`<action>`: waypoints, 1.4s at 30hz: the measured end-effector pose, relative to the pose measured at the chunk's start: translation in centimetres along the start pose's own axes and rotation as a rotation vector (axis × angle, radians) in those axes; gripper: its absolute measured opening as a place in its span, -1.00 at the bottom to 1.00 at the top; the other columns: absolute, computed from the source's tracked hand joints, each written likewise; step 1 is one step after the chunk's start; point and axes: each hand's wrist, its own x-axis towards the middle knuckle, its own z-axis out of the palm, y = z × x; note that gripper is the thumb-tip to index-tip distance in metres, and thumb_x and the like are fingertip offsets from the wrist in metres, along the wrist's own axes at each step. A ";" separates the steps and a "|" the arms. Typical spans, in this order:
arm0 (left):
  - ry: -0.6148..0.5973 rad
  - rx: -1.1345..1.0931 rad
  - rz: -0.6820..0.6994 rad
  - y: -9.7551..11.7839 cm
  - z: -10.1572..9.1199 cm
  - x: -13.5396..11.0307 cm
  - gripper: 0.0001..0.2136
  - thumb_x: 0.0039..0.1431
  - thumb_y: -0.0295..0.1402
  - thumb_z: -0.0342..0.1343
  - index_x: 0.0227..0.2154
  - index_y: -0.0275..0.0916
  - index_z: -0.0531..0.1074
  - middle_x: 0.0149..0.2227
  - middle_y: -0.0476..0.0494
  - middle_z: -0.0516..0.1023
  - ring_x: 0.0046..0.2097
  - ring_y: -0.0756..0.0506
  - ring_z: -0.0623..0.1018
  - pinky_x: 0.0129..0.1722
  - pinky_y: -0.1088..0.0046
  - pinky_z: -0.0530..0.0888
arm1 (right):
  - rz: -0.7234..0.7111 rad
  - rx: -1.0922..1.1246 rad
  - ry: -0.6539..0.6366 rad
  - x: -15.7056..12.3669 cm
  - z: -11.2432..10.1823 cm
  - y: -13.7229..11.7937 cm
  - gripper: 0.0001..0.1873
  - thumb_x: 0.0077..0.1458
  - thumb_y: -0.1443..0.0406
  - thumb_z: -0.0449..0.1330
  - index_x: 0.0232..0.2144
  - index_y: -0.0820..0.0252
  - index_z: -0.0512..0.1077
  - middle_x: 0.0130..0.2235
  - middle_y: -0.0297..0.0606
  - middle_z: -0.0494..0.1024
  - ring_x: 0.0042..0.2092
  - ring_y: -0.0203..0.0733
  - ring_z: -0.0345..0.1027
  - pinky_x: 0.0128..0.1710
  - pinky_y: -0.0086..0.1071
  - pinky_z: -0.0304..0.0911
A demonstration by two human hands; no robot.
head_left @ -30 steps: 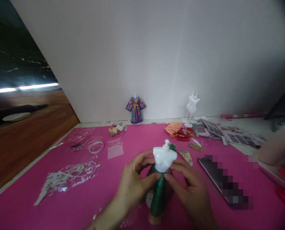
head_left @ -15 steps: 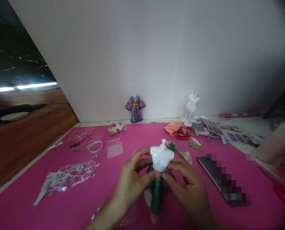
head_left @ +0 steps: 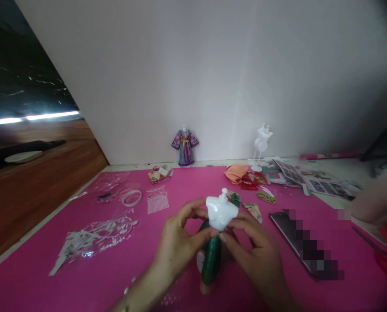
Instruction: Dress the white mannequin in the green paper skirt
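In the head view, a small white mannequin torso (head_left: 220,212) with a knob on its neck stands upright between my hands. My left hand (head_left: 183,242) pinches its waist, thumb in front and fingers at its side. My right hand (head_left: 255,251) grips the opposite side, its thumb close to the left thumb. Just below the waist hangs a long, glossy dark green piece (head_left: 212,260); how it is joined to the torso is hidden by my thumbs. A pale round shape (head_left: 200,261) shows behind the green piece.
On the pink mat are a plastic bag of white pieces (head_left: 92,240), a tape roll (head_left: 132,198), a sheet of beads (head_left: 158,203), fabric scraps (head_left: 241,175) and a phone (head_left: 297,247). Behind stand a purple-robed doll form (head_left: 185,147) and a white mannequin (head_left: 261,145). Red-handled scissors (head_left: 385,260) lie right.
Both hands keep hold of the torso, which has turned slightly. The green piece's lower end has swung a little to the left and up. The whole view has shifted slightly.
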 end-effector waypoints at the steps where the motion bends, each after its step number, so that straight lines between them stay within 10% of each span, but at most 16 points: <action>1: -0.012 0.001 0.002 0.1 0.0 0.1 -0.52 -0.15 -0.50 0.38 -0.10 -0.06 0.51 -0.32 0.04 0.60 -0.20 -0.07 0.52 -0.15 0.47 0.41 | 0.002 -0.001 -0.004 0.0 0.0 0.0 -0.84 0.01 0.41 0.28 -0.33 0.06 0.55 -0.24 -0.29 0.61 -0.21 -0.18 0.51 -0.28 -0.44 0.42; 42: -0.131 -0.012 -0.051 0.7 -0.9 1.0 -0.77 -0.21 -0.46 0.39 -0.40 -0.24 0.55 -0.34 -0.06 0.60 -0.25 -0.12 0.55 -0.25 0.42 0.46 | -0.021 0.028 -0.020 1.0 0.4 0.2 -0.92 0.02 0.38 0.28 -0.38 0.10 0.55 -0.27 -0.25 0.62 -0.23 -0.13 0.51 -0.28 -0.36 0.41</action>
